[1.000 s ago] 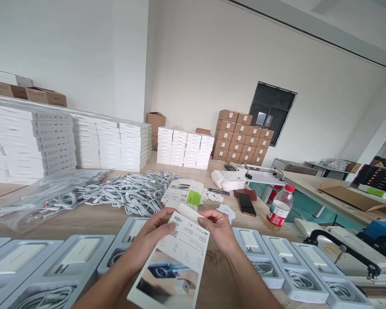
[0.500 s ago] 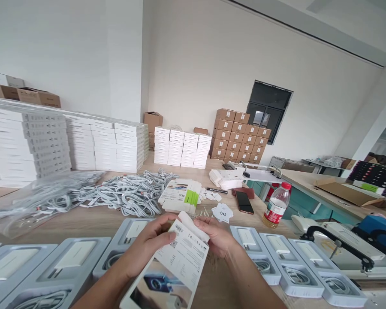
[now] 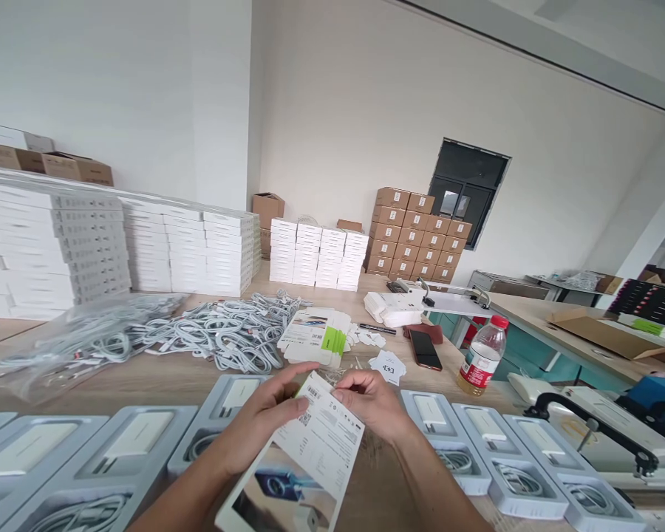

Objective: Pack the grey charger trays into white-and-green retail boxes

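Observation:
A white printed cardboard box (image 3: 302, 465), with a barcode, text and a device picture on its face, is held tilted in front of me. My left hand (image 3: 269, 414) grips its upper left side, thumb lying on the face by the barcode. At the upper right edge, the fingers and thumb of my right hand (image 3: 374, 403) pinch the top end of the box. The far side of the box is hidden. Either side of it stand grey trays, among them a left tray (image 3: 222, 421) and a right tray (image 3: 421, 406), each holding a white charger and a coiled cable.
Beyond my hands lie flattened printed boxes (image 3: 313, 332), a heap of white cables (image 3: 238, 332), paper cards (image 3: 388, 366), a phone (image 3: 425, 349) and a drink bottle (image 3: 483, 356). White box stacks (image 3: 318, 255) stand behind. A machine with a black handle (image 3: 592, 421) is at right.
The white top flap that stood up at the end of the box is now folded down, and my right fingers have closed to a pinch there. My view has shifted slightly left.

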`<state>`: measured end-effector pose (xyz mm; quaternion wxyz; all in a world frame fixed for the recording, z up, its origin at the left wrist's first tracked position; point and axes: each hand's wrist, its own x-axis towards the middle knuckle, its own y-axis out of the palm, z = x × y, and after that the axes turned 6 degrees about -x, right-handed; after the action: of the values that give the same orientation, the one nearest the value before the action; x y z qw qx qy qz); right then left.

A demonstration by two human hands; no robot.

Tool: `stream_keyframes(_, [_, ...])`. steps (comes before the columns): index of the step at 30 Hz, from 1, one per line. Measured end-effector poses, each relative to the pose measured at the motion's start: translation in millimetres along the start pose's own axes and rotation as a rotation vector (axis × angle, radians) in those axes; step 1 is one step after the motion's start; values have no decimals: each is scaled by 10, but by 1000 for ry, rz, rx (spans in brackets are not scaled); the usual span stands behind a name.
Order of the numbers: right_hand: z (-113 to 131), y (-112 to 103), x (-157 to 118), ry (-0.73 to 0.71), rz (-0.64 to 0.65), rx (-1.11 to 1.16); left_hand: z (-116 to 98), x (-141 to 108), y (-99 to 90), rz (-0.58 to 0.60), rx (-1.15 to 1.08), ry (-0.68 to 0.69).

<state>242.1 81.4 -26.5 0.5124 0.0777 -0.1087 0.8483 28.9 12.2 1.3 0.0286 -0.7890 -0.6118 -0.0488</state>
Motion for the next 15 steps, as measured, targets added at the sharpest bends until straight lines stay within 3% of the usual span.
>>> stream_keyframes(6, [32, -1, -14, 1, 32, 20, 19, 18, 1, 5, -119, 25])
stream_keyframes(12, [56, 60, -13, 92, -65, 39, 49, 7, -12, 22, -92, 33])
stream_keyframes(15, [60, 67, -12, 61, -61, -9, 52, 6, -13, 21, -81, 29])
